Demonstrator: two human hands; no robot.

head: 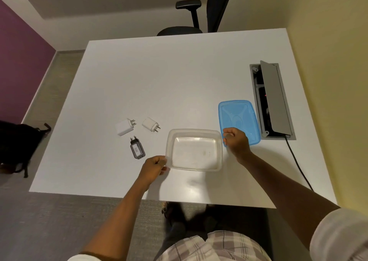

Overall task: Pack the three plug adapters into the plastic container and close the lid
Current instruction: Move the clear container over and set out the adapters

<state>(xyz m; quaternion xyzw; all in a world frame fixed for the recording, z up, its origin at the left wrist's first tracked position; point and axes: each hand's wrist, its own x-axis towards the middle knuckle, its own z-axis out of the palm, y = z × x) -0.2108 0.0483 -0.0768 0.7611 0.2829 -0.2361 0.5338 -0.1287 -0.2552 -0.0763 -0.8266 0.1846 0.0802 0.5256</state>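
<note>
An empty clear plastic container (pixel 194 150) sits open on the white table. My left hand (pixel 154 166) grips its near-left corner. My right hand (pixel 236 141) rests at its right rim, over the near-left corner of the blue lid (pixel 238 119), which lies flat on the table just right of the container; I cannot tell whether it grips either. Left of the container lie three plug adapters: a larger white one (pixel 124 127), a smaller white one (pixel 150 123), and a dark grey one with a white label (pixel 137 149).
An open grey cable hatch (pixel 271 101) is set into the table (pixel 159 77) to the right of the lid, with a black cable (pixel 297 165) running toward the near edge. A black office chair (pixel 196 11) stands beyond the far edge. A black bag (pixel 18 141) lies on the floor at left.
</note>
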